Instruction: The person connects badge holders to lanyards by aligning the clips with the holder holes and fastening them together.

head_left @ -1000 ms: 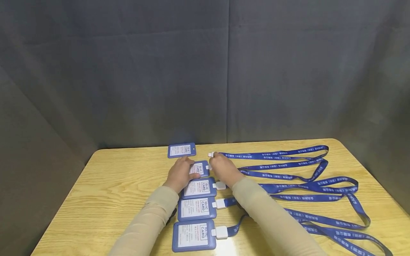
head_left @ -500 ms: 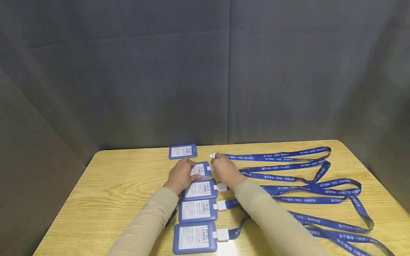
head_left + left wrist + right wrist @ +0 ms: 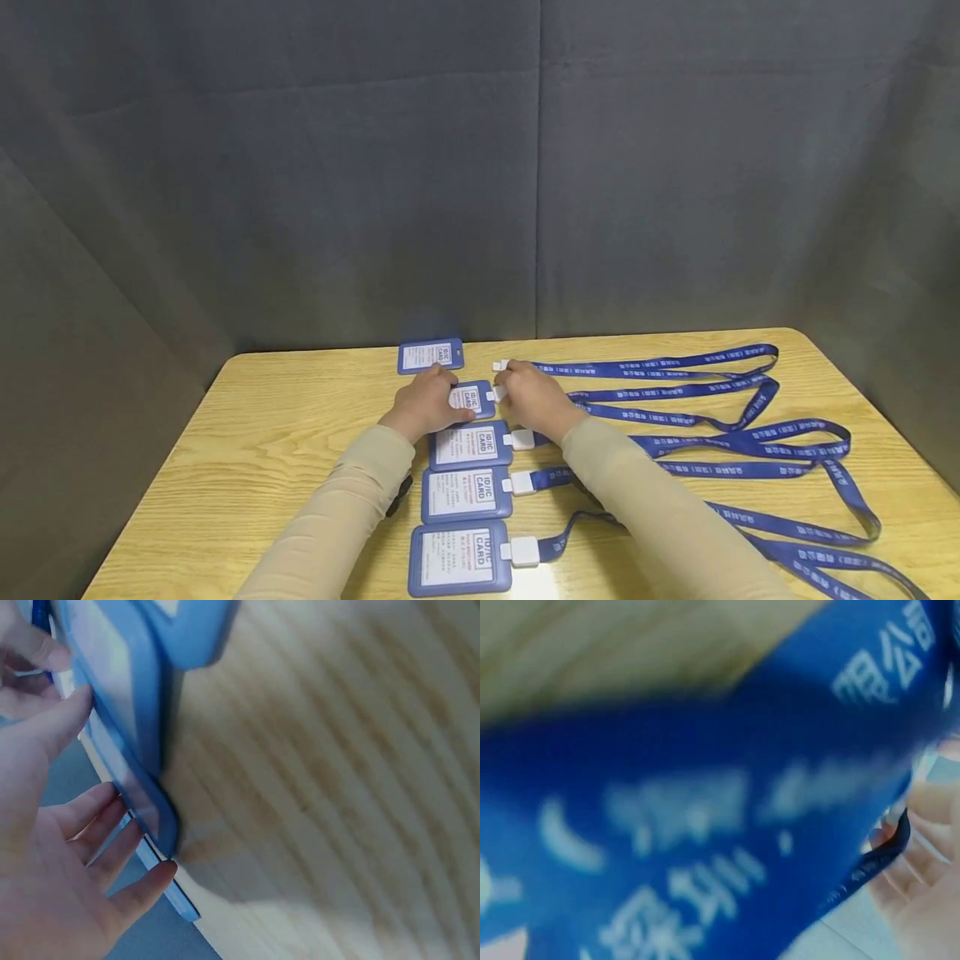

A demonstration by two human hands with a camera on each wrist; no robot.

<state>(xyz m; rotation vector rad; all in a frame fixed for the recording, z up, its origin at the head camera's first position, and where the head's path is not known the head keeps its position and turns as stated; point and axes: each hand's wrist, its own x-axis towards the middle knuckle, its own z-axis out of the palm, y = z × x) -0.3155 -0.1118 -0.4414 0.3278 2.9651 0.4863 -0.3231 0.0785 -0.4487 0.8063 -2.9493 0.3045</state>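
In the head view my left hand (image 3: 426, 403) holds a blue ID badge holder (image 3: 474, 398) flat on the table. The left wrist view shows the thumb and fingertips at opposite edges of this holder (image 3: 133, 787). My right hand (image 3: 538, 398) is just to the right, its fingers curled at the white clip (image 3: 498, 394) joined to that holder's end. In the right wrist view, the right hand (image 3: 934, 877) shows only at the right edge, with a blurred blue lanyard (image 3: 667, 802) across most of the picture.
Nearer me, several blue badge holders (image 3: 467, 493) lie in a column with white clips (image 3: 522, 483) attached. A separate holder (image 3: 431, 356) lies at the back, left of a loose lanyard's clip (image 3: 501, 366). Blue lanyards (image 3: 735, 468) stretch across the right side of the wooden table (image 3: 247, 442).
My right hand and forearm have shifted slightly right, showing a bit more of the white clip. The left hand stays on the same holder. The head view has drifted slightly.
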